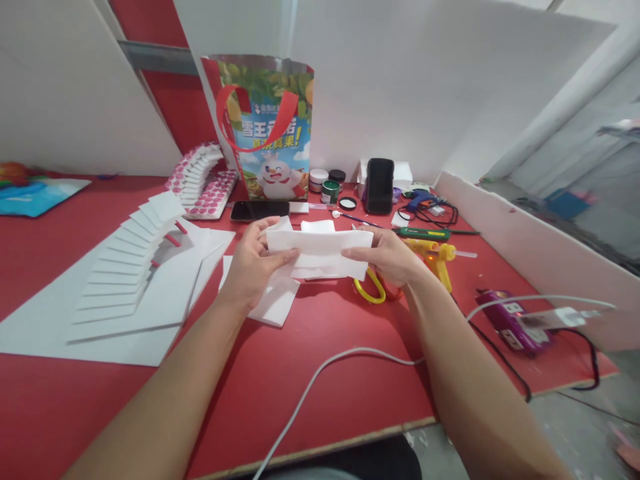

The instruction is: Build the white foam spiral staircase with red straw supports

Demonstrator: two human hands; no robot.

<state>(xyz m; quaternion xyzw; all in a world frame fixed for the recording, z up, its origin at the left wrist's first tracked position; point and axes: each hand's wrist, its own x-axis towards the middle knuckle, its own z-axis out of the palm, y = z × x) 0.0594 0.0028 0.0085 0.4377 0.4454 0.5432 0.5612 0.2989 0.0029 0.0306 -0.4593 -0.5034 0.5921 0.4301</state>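
1. Left hand and right hand pinch opposite ends of the white paper, thumbs in front; it appears raised above the surface.
2. Recommended, in this inspector's judgement: equal thumb pressure, edges parallel, no pulling that would buckle the sheet.
3. Fingers behind the paper are partly hidden; layer count cannot be determined.
4. White pieces below the left hand are partly covered; their full outline is unconfirmed.
5. Scissors sit near the right hand, blades not visible.
6. Farther back, the green jar's label is illegible.
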